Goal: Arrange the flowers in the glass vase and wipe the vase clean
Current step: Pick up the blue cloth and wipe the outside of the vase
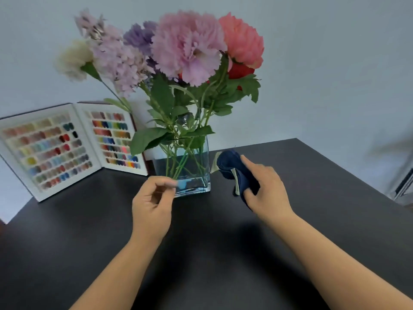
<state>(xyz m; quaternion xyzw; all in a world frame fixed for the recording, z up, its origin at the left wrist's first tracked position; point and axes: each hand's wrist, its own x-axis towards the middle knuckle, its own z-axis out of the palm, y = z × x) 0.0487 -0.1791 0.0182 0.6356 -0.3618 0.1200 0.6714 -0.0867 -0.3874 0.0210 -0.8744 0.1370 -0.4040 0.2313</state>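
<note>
A rectangular glass vase [196, 173] stands on the black table [201, 253]. It holds several artificial flowers [187, 50] in pink, lilac, purple, cream and coral, with green stems and leaves. My left hand [152, 204] is at the vase's lower left corner, its curled fingertips touching the glass and holding nothing. My right hand [266, 186] sits just right of the vase, gripping a bunched dark blue cloth [234, 168]. The cloth is close to the vase's right wall but apart from it.
An open display book of coloured nail samples [67, 144] stands propped at the back left of the table. A pale wall is behind. The table's right edge runs diagonally, with a blurred object [404, 182] beyond it.
</note>
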